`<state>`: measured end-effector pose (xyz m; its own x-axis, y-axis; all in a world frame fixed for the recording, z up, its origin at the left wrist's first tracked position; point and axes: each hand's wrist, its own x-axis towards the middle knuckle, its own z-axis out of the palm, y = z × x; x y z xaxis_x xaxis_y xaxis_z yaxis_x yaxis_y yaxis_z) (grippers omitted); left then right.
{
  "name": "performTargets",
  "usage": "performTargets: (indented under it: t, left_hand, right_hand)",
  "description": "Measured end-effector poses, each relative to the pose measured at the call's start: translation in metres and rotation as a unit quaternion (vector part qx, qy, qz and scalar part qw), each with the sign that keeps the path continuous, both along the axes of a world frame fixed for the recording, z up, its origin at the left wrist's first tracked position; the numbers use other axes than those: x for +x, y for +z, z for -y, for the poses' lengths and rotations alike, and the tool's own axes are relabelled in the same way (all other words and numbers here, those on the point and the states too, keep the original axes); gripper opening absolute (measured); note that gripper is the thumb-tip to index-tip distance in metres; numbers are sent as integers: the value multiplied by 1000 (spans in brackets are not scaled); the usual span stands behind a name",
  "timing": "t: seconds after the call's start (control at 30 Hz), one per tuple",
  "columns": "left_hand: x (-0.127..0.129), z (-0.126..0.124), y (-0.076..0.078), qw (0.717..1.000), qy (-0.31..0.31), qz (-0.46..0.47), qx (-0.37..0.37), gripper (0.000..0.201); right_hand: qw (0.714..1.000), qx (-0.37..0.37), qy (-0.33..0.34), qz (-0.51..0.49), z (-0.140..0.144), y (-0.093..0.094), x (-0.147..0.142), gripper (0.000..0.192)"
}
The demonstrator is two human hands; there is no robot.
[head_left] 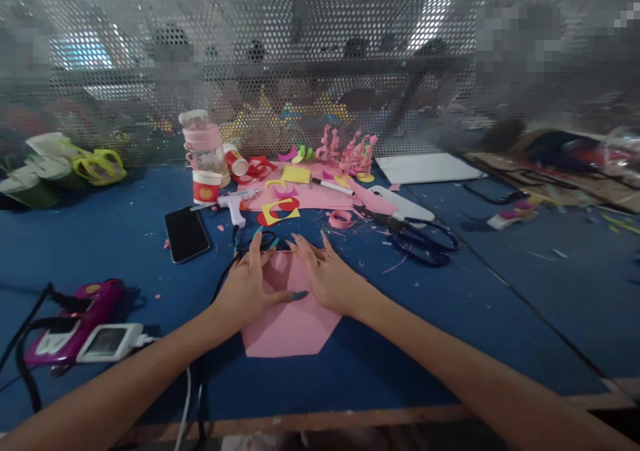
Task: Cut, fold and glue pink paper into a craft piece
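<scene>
A pink sheet of paper (290, 331) with slanted corners lies on the blue table in front of me. Its far part looks folded or raised between my hands. My left hand (245, 291) grips the paper's left side, its thumb across the surface and its teal-nailed fingers at the far edge. From the right, my right hand (330, 277) holds the far edge, fingers bent over it and thumb hidden. Just beyond my hands are a white glue gun (235, 207), a pink paper roll (341, 219) and yellow and red paper cutouts (280, 212).
Dark-handled scissors (425, 241) and a white phone (405, 205) lie to the right. On the left are a black phone (187, 234) and a purple power strip (83, 314) with cables. A paper cup (207, 187) stands by a bottle (203, 137). A perforated metal screen (320, 57) closes the back.
</scene>
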<state>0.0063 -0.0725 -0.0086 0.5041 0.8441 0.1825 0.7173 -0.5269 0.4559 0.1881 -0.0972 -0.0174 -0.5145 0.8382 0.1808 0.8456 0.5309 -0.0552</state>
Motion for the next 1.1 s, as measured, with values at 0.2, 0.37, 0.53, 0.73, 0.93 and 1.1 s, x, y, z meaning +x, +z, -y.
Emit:
performTargets:
  t: [0.2,0.37,0.53,0.73,0.93,1.1]
  left_hand:
    - [0,-1,0,1000,-1,-1,3,112]
    - [-1,0,1,1000,10,-15,8,111]
    - [-1,0,0,1000,12,-20,15,113]
    - [-1,-1,-1,999,16,-28,19,112]
    - [-1,3,3,996,17,-61,65,100]
    - [-5,0,25,982,94,-114,118,35]
  right_hand:
    - [1000,13,-4,6,0,-1,-1,69]
    - [1000,0,9,8,-2,1,-1,68]
    - [1000,-5,12,-1,-3,2,1,67]
    - [999,13,9,-32,-2,0,3,75]
    - [999,-1,22,-46,-4,-1,2,72]
    - [999,-4,22,-48,-5,-3,1,73]
